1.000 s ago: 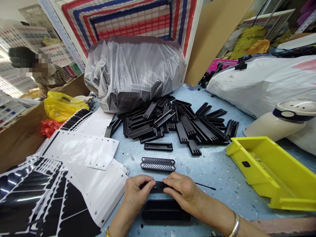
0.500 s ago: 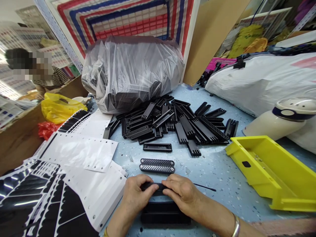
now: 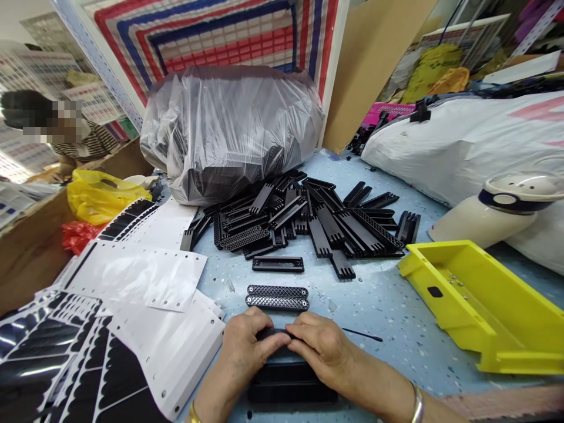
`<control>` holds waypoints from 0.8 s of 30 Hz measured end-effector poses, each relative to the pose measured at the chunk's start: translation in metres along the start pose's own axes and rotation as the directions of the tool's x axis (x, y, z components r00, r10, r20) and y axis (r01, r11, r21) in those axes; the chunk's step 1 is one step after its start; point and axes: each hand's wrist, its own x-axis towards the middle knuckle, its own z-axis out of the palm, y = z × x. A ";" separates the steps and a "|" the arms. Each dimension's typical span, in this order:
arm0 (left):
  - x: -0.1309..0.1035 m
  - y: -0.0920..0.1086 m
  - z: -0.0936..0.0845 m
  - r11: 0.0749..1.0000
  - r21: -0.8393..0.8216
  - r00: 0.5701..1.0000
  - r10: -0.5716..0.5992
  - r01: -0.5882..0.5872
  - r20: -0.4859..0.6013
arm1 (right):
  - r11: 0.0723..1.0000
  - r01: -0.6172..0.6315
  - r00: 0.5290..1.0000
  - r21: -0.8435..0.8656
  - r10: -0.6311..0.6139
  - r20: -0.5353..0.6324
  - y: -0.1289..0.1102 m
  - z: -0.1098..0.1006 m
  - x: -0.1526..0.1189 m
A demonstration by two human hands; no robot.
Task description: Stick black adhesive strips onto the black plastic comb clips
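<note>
Both hands meet at the lower middle of the view, pinching a small black part (image 3: 277,334) between them. My left hand (image 3: 249,343) grips its left end, and my right hand (image 3: 319,343) presses on its right end. Under the hands lies a larger black block (image 3: 291,385), partly covered by my right hand. Just beyond the fingers are two textured black strips (image 3: 277,296) side by side, with a single black frame piece (image 3: 278,264) behind them. A thin black rod (image 3: 362,335) rests right of my right hand.
A pile of black parts (image 3: 326,226) lies before a plastic-wrapped bundle (image 3: 233,129). At right are a yellow bin (image 3: 493,311) and a white bottle (image 3: 489,214). White sheets (image 3: 145,273) with black stickers cover the left. A person (image 3: 83,141) is at far left.
My left thumb has moved slightly right along the black part, closer to my right fingers. The whole view has shifted a little. Both hands still hold the part.
</note>
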 end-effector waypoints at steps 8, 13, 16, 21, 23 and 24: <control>0.001 0.005 -0.003 0.999 0.046 0.999 -0.020 0.018 0.032 | 0.999 -0.042 0.998 0.027 0.041 0.037 0.001 -0.004 0.000; 0.001 0.007 0.001 0.986 0.167 0.999 -0.025 0.020 0.025 | 0.997 -0.070 0.996 0.033 0.068 0.056 -0.006 -0.008 0.002; 0.000 0.007 0.003 0.981 0.191 1.000 -0.029 0.028 0.005 | 0.994 -0.086 0.996 0.070 0.084 0.036 -0.002 -0.007 0.002; -0.002 0.007 0.005 0.984 0.179 1.000 -0.016 0.020 -0.023 | 0.990 -0.132 0.985 0.056 0.137 -0.102 0.017 -0.008 -0.014; -0.002 0.006 0.005 0.984 0.179 1.000 -0.015 0.019 -0.022 | 0.992 -0.119 0.975 0.033 0.123 -0.184 0.023 -0.014 -0.026; -0.002 0.006 0.005 0.983 0.183 1.000 -0.014 0.017 -0.020 | 0.993 -0.114 0.969 0.020 0.115 -0.218 0.025 -0.017 -0.031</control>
